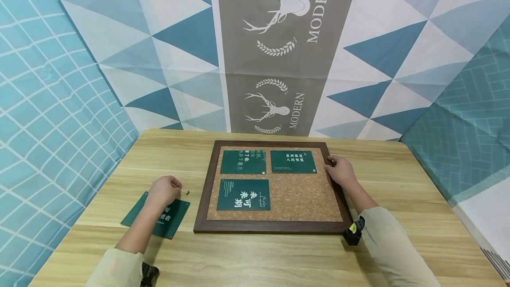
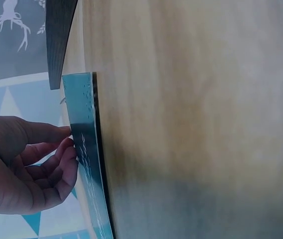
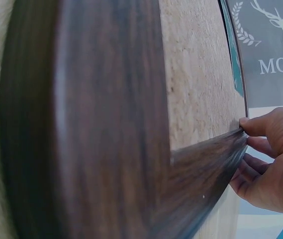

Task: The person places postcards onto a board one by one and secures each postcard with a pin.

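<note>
A brown-framed corkboard (image 1: 307, 198) lies on the table with three green printed cards on it: upper left (image 1: 233, 163), upper right (image 1: 294, 167) and lower left (image 1: 231, 194). My right hand (image 1: 341, 171) grips the board's right edge, thumb on top of the wooden frame (image 3: 206, 169) and fingers against its outer side. Over a loose green card (image 1: 175, 218) left of the board, my left hand (image 1: 164, 189) has thumb and index fingertips close together; I cannot tell whether they pinch something. Beside those fingertips, a small metallic pin (image 1: 187, 192) lies on the table.
The wooden table (image 1: 255, 260) reaches back to a wall covering (image 1: 187, 79) with triangles and deer heads. A blue tiled-pattern sheet (image 1: 52, 123) hangs along the left side. Dark wrist cameras sit at both sleeves.
</note>
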Action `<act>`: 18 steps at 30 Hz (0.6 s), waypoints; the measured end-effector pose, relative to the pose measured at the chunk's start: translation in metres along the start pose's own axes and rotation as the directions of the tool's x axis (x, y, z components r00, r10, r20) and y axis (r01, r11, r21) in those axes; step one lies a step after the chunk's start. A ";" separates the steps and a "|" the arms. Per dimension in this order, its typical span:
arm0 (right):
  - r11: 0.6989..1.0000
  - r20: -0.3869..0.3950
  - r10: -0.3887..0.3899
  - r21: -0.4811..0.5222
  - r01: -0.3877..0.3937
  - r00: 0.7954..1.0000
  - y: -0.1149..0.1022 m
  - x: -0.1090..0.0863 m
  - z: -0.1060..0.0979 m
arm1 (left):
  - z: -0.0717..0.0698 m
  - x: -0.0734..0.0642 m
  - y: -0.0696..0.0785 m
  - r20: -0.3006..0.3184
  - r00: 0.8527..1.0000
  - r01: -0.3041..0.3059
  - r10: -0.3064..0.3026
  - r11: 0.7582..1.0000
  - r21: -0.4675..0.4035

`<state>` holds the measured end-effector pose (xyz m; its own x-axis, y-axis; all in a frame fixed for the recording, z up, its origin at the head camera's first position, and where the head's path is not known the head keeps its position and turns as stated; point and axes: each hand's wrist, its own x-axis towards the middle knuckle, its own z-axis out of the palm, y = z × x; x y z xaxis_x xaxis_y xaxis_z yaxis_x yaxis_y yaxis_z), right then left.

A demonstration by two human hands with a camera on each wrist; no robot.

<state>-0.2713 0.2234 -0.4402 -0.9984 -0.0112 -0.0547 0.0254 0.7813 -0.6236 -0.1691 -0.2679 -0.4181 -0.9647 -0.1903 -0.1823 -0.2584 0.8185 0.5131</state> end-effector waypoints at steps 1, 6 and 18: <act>1.000 -0.001 0.001 -0.001 -0.001 1.000 0.000 0.000 0.000 | 0.000 0.000 0.000 0.001 1.000 0.001 -0.001 1.000 0.002; 1.000 -0.001 0.005 -0.002 -0.005 1.000 0.000 0.000 0.000 | 0.000 0.001 0.000 -0.001 1.000 -0.001 0.001 1.000 0.008; 1.000 -0.001 -0.006 -0.008 0.006 1.000 0.000 0.000 0.000 | 0.001 0.001 0.001 -0.018 1.000 -0.007 0.008 1.000 0.018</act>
<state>-0.2714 0.2238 -0.4403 -0.9986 -0.0152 -0.0505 0.0193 0.7859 -0.6180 -0.1706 -0.2669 -0.4190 -0.9674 -0.1938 -0.1630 -0.2503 0.8293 0.4996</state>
